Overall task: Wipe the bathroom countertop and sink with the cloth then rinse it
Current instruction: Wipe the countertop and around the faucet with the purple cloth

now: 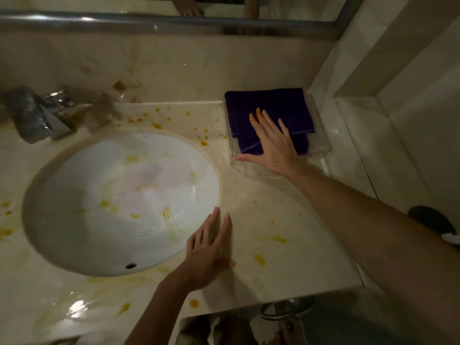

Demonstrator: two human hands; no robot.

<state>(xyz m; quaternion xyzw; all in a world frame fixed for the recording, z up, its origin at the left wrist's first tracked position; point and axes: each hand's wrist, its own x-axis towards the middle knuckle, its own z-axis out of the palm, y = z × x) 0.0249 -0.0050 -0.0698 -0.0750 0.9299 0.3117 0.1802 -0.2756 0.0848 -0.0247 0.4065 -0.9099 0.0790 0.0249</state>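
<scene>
A folded dark purple cloth (268,108) lies in a clear tray (321,143) at the back right of the beige marble countertop (278,210). My right hand (276,143) rests flat on the cloth's near part, fingers spread, not gripping it. My left hand (211,247) lies flat on the countertop by the right rim of the white oval sink (119,202), fingers together and holding nothing. Yellow-orange spots dot the countertop and the inside of the sink.
A chrome faucet (37,118) stands at the back left of the sink. A mirror with a metal rail (161,22) runs along the back wall. A tiled wall (398,108) closes the right side. The counter's front edge is near my arms.
</scene>
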